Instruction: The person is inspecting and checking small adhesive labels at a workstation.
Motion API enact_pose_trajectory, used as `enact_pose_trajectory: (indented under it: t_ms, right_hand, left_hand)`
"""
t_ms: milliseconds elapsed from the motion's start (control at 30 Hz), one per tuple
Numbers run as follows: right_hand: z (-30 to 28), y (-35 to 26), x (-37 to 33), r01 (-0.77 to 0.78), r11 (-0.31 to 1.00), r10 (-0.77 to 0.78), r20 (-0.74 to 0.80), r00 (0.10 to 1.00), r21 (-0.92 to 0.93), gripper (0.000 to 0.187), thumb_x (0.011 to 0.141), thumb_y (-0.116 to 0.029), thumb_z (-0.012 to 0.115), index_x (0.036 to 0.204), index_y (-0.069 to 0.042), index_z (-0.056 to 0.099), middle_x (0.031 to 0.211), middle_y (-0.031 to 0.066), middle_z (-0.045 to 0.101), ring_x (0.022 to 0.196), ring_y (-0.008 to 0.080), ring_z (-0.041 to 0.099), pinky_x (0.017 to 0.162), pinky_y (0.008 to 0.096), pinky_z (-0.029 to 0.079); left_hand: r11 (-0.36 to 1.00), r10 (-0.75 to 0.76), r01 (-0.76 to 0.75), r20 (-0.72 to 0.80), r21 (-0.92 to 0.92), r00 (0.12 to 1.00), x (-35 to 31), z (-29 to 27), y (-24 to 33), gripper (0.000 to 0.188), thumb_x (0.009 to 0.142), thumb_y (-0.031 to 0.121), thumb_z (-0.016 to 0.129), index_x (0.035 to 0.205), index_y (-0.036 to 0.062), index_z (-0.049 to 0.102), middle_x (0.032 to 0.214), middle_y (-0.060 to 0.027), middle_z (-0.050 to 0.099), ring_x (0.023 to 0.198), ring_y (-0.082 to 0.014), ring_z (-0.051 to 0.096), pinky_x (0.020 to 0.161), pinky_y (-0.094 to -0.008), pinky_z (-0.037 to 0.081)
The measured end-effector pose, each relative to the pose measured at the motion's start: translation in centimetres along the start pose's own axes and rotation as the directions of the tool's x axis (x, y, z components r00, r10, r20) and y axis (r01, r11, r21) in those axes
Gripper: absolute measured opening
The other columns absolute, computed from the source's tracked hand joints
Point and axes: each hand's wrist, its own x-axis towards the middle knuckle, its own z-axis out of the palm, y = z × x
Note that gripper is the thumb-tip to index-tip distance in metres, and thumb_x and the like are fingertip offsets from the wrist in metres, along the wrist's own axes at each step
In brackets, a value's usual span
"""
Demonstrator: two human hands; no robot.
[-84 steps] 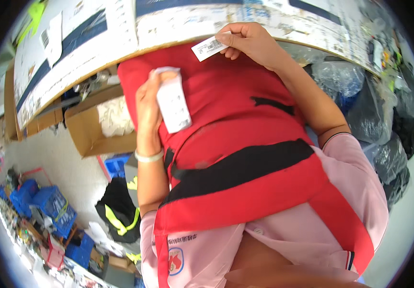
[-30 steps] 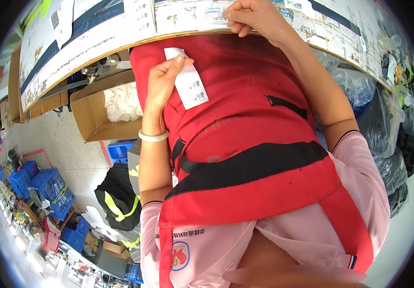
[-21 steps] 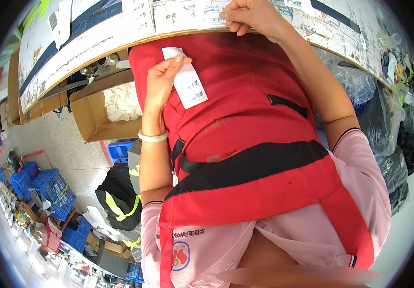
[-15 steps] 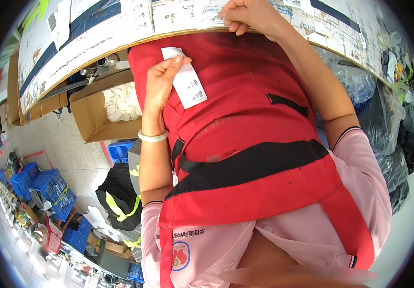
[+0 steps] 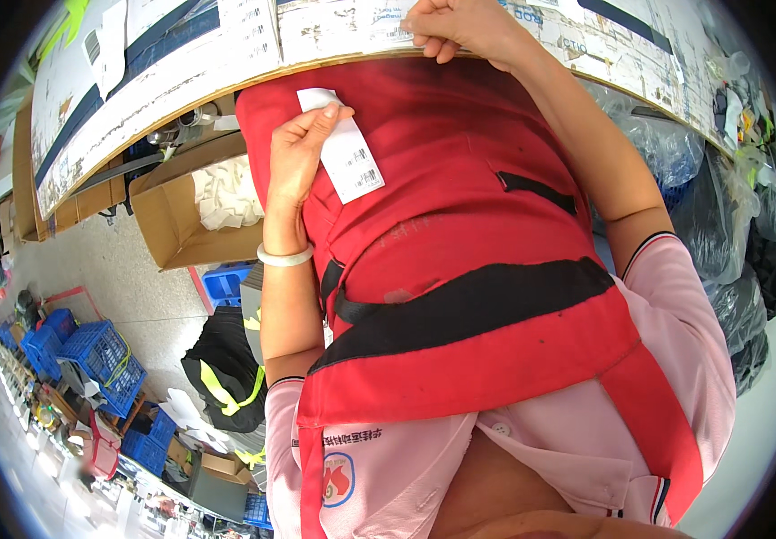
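Note:
My left hand (image 5: 298, 154) is closed, thumb against fingers, on a white paper label strip (image 5: 353, 168) printed with barcodes. The strip hangs slantwise in front of my red apron (image 5: 460, 171). At the near edge of the worn white tabletop (image 5: 338, 36), my right hand (image 5: 467, 31) has its thumb and forefinger pinched together, the other fingers curled. Its fingertips are beside a small white barcode label (image 5: 394, 34) on the tabletop. Whatever sits between those fingertips is too small to make out.
More barcode label sheets (image 5: 249, 27) lie on the tabletop, left of my right hand. A cardboard box (image 5: 168, 220) with whitish pieces stands below the table at left. Blue crates (image 5: 100, 355) and a black bundle with a yellow-green band (image 5: 223, 368) are on the floor. Clear plastic bags (image 5: 716, 216) crowd the right.
Both hands have shifted very slightly left in the picture along with the table edge. My left hand still grips the label strip, and my right hand keeps its pinch.

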Motion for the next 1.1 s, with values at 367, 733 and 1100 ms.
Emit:
enact_pose_trajectory:
  t_ms: [367, 733, 1100]
  right_hand:
    - [0.3, -0.4, -0.2, 0.052, 0.992, -0.054, -0.008, 0.999, -0.112, 0.017, 0.086, -0.01, 0.06, 0.084, 0.006, 0.065, 0.071, 0.011, 0.065, 0.056, 0.0156, 0.063, 0.049, 0.026, 0.052]
    - [-7.2, 3.1, -2.0, 0.324, 0.934, -0.314, -0.088, 0.945, 0.149, 0.015, 0.089, -0.015, 0.063, 0.089, 0.0, 0.065, 0.068, 0.0041, 0.062, 0.054, 0.0102, 0.057, 0.049, 0.0221, 0.048]
    - [-13.8, 6.0, -1.6, -0.239, 0.656, -0.448, -0.624, 0.64, -0.716, 0.038, 0.074, -0.022, 0.074, 0.104, -0.003, 0.059, 0.068, 0.01, 0.061, 0.061, 0.0217, 0.06, 0.057, 0.0346, 0.047]
  left_hand:
    - [1.0, -0.006, 0.006, -0.005, 0.009, 1.0, 0.0, 0.1, 0.2, 0.026, 0.092, 0.023, 0.062, 0.098, -0.0004, 0.071, 0.086, -0.0015, 0.068, 0.077, -0.0061, 0.057, 0.071, -0.02, 0.046]
    - [0.995, 0.019, -0.02, -0.015, -0.096, 1.0, -0.3, -0.7, -0.1, 0.028, 0.095, 0.022, 0.058, 0.104, -0.0023, 0.068, 0.092, -0.0049, 0.068, 0.081, -0.0092, 0.06, 0.074, -0.0217, 0.047]
    - [0.999, 0.012, -0.009, 0.078, -0.041, 0.997, -3.2, 0.1, 1.4, 0.034, 0.083, -0.002, 0.066, 0.117, 0.0, 0.062, 0.107, -0.0035, 0.065, 0.092, -0.0061, 0.058, 0.08, -0.0195, 0.046]
